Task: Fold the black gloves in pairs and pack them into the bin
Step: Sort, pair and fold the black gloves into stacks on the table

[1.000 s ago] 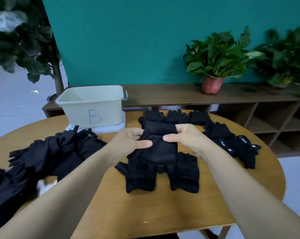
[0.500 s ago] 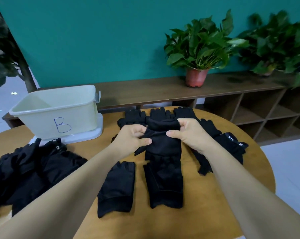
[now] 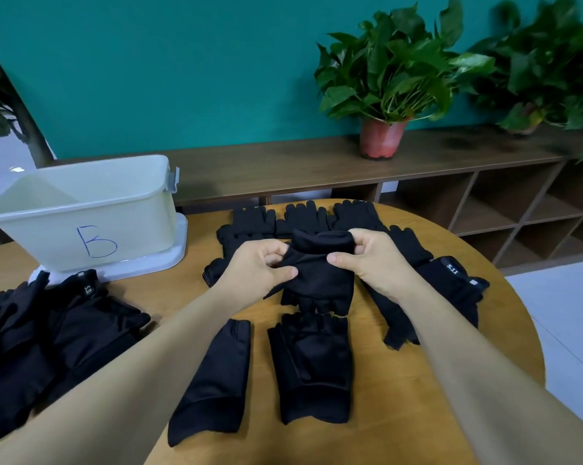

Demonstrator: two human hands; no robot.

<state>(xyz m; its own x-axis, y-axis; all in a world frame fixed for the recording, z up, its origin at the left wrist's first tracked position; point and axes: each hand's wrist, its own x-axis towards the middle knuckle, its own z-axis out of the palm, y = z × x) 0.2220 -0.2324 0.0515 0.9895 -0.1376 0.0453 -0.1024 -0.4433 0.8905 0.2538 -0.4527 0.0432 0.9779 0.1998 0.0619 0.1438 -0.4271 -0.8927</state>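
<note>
I hold a black fingerless glove point(image 3: 320, 280) above the middle of the round wooden table point(image 3: 400, 414). My left hand point(image 3: 258, 266) pinches its cuff on the left, my right hand point(image 3: 363, 256) grips the cuff on the right, and its finger ends hang toward me. Two more black gloves lie flat below it, one point(image 3: 212, 380) on the left and one point(image 3: 311, 367) on the right. A cream bin marked "B" point(image 3: 82, 213) stands at the back left, its visible inside bare.
A heap of black gloves point(image 3: 48, 337) fills the table's left edge. Several gloves point(image 3: 303, 216) lie in a row behind my hands, others point(image 3: 451, 290) at the right. A low wooden shelf point(image 3: 283, 166) with potted plants point(image 3: 384, 95) runs along the teal wall.
The held glove has risen off the two flat gloves and its cuff is bunched between my hands. The view has shifted right and closer.
</note>
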